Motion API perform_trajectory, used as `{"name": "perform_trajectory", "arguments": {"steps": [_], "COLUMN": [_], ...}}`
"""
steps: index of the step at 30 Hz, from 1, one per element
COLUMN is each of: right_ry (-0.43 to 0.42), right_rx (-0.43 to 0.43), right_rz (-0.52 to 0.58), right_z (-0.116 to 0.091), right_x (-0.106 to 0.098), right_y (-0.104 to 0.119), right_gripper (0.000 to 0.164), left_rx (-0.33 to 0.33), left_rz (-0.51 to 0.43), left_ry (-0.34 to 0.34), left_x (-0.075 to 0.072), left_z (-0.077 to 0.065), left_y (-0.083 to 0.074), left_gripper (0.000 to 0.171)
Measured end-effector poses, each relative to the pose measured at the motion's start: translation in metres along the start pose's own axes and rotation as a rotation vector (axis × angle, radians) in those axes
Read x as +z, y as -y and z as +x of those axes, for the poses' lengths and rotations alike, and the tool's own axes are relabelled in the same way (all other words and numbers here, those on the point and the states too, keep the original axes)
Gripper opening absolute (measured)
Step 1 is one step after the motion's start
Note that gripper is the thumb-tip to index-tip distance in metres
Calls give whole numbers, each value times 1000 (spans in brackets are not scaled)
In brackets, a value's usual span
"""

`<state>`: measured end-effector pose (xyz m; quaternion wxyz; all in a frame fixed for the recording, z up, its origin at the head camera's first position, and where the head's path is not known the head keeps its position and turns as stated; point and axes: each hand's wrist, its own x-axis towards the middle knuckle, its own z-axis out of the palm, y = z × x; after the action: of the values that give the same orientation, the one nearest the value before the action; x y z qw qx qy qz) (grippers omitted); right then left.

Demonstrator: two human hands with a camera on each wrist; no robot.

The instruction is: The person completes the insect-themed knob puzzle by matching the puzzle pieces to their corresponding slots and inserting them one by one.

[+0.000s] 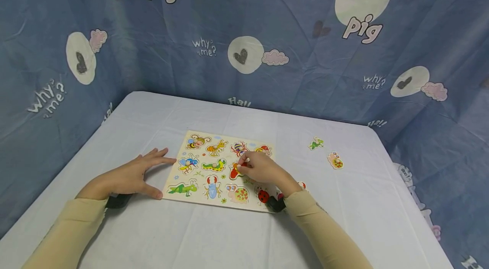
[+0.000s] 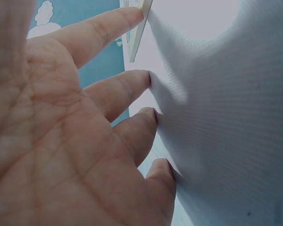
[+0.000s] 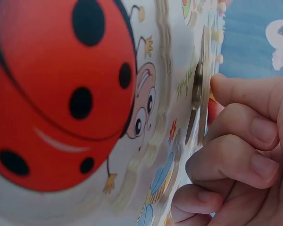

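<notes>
A wooden insect puzzle board (image 1: 198,197) lies flat on the white table. My right hand (image 1: 263,169) is over its right half, thumb and finger pinching a red-winged insect puzzle piece (image 1: 234,172). In the right wrist view that piece (image 3: 198,94) shows nearly edge-on at the board, its front mostly hidden; whether it is seated I cannot tell. My left hand (image 1: 133,175) has spread fingers resting at the board's left side. In the left wrist view its index fingertip (image 2: 134,16) touches the board's edge (image 2: 140,35), while the other fingers touch the cloth.
A green grasshopper piece (image 1: 316,143) and a snail piece (image 1: 336,161) lie on the table right of the board. Another piece (image 1: 302,185) is partly hidden behind my right wrist. A ladybug picture (image 3: 75,89) fills the near board. A blue printed curtain (image 1: 244,82) stands behind the table.
</notes>
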<state>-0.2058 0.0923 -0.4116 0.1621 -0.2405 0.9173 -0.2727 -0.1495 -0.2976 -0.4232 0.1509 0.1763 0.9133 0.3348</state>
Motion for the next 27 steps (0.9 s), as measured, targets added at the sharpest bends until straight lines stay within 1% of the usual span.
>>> {"name": "perform_trajectory", "arguments": {"steps": [11,19,27], "right_ry": [5,16,37], "right_rx": [-20,1,25], "right_rz": [-12,-5,37], "right_z": [1,1,1], "right_x": [1,1,-1], "right_y": [0,2,-1], "right_gripper": [11,9,12], "left_rx": [-2,-6,-6], "left_rz": [8,12,7], "left_ry": [0,-1,2], "left_x": [0,0,0], "left_z": [1,1,1], "left_y": [0,-1,-1], "left_gripper": [104,105,105]}}
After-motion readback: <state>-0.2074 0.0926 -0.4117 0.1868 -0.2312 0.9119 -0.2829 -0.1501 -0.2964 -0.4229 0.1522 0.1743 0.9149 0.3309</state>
